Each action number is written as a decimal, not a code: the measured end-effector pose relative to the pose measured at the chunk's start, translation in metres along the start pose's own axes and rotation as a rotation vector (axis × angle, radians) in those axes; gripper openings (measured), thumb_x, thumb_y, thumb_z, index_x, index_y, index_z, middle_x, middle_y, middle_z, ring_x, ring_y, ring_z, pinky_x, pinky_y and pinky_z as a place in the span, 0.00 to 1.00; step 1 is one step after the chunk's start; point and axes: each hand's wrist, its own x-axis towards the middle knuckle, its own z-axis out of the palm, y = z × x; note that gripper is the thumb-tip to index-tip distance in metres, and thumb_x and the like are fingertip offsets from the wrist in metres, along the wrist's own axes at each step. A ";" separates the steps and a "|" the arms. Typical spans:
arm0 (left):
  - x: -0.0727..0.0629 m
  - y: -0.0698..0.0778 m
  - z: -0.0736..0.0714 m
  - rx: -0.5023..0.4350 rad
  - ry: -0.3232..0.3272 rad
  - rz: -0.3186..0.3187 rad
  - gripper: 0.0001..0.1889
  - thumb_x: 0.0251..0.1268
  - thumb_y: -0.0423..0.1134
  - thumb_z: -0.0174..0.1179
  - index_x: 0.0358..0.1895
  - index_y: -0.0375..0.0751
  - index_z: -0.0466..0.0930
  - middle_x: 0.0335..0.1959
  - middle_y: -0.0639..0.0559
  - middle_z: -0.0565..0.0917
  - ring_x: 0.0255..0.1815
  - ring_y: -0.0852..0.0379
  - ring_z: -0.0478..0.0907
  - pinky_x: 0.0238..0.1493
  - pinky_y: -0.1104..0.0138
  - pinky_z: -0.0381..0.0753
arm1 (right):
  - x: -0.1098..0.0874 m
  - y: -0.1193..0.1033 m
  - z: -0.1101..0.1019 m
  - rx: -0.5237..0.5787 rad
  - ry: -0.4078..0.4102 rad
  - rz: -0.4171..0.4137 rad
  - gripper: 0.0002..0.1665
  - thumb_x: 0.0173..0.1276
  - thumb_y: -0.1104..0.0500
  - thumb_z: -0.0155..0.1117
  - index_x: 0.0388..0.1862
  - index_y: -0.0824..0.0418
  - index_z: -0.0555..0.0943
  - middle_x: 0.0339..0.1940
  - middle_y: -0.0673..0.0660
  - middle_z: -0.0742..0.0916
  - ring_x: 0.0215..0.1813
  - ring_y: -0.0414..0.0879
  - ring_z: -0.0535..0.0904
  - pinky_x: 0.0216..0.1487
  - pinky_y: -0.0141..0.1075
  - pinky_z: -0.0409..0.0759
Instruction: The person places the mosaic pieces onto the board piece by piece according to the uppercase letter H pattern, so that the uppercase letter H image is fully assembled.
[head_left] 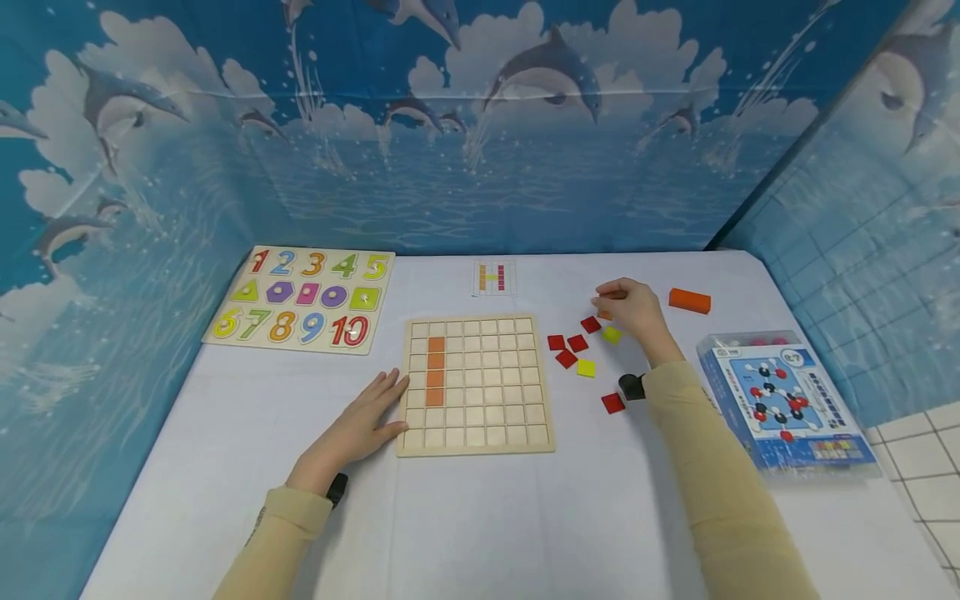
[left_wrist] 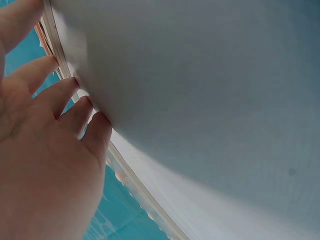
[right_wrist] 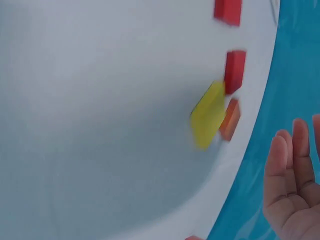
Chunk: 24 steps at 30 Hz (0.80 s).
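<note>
A wooden grid board (head_left: 487,387) lies on the table, with a column of several orange tiles (head_left: 436,361) near its left side. My left hand (head_left: 363,425) lies with its fingers spread along the board's left edge. In the left wrist view, the left fingertips (left_wrist: 101,120) touch that edge. My right hand (head_left: 633,312) hovers beyond the loose tiles, close over an orange tile (right_wrist: 230,120) partly hidden beneath it. Its visible fingers (right_wrist: 301,145) are relaxed and hold nothing. Near it lie several red tiles (head_left: 577,343) and two yellow tiles (head_left: 586,368).
A small pattern card (head_left: 494,277) lies behind the board. The number-and-shape puzzle (head_left: 300,298) occupies the back left. To the right are an orange block (head_left: 689,301) and a blue boxed molecule set (head_left: 787,404). Dolphin-printed curtains (head_left: 480,183) hang along the table's back and sides.
</note>
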 end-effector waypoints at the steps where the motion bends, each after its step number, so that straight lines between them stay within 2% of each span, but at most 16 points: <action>1: 0.000 0.000 0.000 0.000 0.000 0.000 0.38 0.68 0.44 0.62 0.77 0.40 0.55 0.80 0.40 0.51 0.81 0.38 0.43 0.77 0.42 0.52 | 0.001 0.004 -0.003 0.004 0.012 0.012 0.23 0.74 0.54 0.58 0.62 0.65 0.75 0.59 0.67 0.79 0.57 0.59 0.74 0.63 0.50 0.77; 8: 0.000 0.000 0.000 -0.006 -0.003 -0.019 0.39 0.69 0.45 0.61 0.78 0.42 0.54 0.81 0.42 0.51 0.82 0.40 0.43 0.77 0.43 0.52 | 0.007 0.017 -0.012 0.029 0.051 0.093 0.25 0.75 0.54 0.57 0.65 0.64 0.73 0.63 0.67 0.77 0.61 0.60 0.72 0.68 0.51 0.73; 12: 0.000 0.000 0.001 -0.009 -0.007 -0.024 0.39 0.69 0.46 0.61 0.78 0.43 0.54 0.81 0.42 0.51 0.82 0.40 0.42 0.77 0.42 0.52 | 0.009 0.018 -0.012 0.038 0.047 0.160 0.25 0.75 0.54 0.57 0.66 0.62 0.72 0.64 0.65 0.76 0.60 0.58 0.71 0.65 0.48 0.76; 17: 0.000 0.000 0.001 -0.012 -0.006 -0.022 0.38 0.69 0.45 0.61 0.78 0.43 0.54 0.81 0.42 0.51 0.82 0.40 0.42 0.77 0.42 0.52 | 0.015 0.023 -0.009 0.058 0.011 0.223 0.25 0.75 0.55 0.56 0.68 0.61 0.72 0.65 0.65 0.75 0.61 0.57 0.71 0.67 0.46 0.76; 24: 0.000 0.000 0.001 -0.013 -0.005 -0.026 0.39 0.68 0.46 0.62 0.78 0.44 0.54 0.81 0.43 0.51 0.82 0.40 0.42 0.77 0.42 0.52 | 0.021 0.027 -0.006 0.008 -0.063 0.221 0.27 0.75 0.53 0.57 0.69 0.61 0.71 0.67 0.66 0.74 0.63 0.59 0.68 0.67 0.48 0.75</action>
